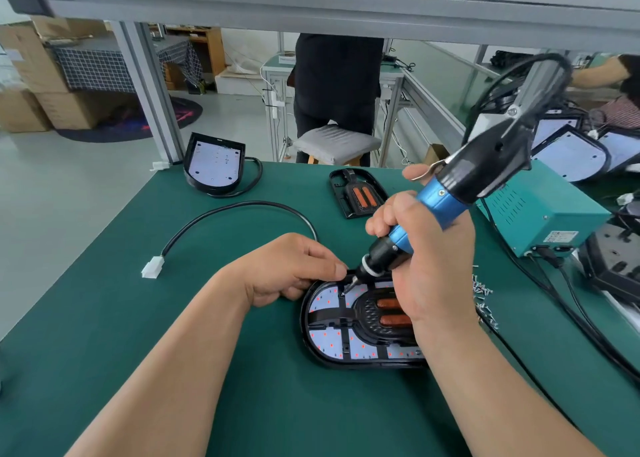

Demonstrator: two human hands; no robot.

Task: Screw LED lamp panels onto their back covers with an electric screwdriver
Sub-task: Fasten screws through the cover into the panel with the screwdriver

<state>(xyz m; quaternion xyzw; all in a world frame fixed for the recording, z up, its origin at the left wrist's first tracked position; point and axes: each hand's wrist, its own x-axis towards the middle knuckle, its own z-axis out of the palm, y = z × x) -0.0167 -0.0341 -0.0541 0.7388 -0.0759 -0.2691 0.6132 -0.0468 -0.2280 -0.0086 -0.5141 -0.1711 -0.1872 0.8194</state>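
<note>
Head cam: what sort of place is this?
Probably a small lamp assembly workshop: a corded electric screwdriver on a lamp panel, a teal power supply, more lamp units stacked at right.

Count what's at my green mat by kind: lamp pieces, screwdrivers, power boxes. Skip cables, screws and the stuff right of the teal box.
Lamp pieces: 3 (lamp being screwed, white-faced lamp far left, black cover far centre)
Electric screwdriver: 1
Teal power box: 1
Total: 5

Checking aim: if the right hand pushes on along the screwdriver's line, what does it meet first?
The lamp panel, just under the screwdriver tip, near the left hand; contact unclear.
</note>
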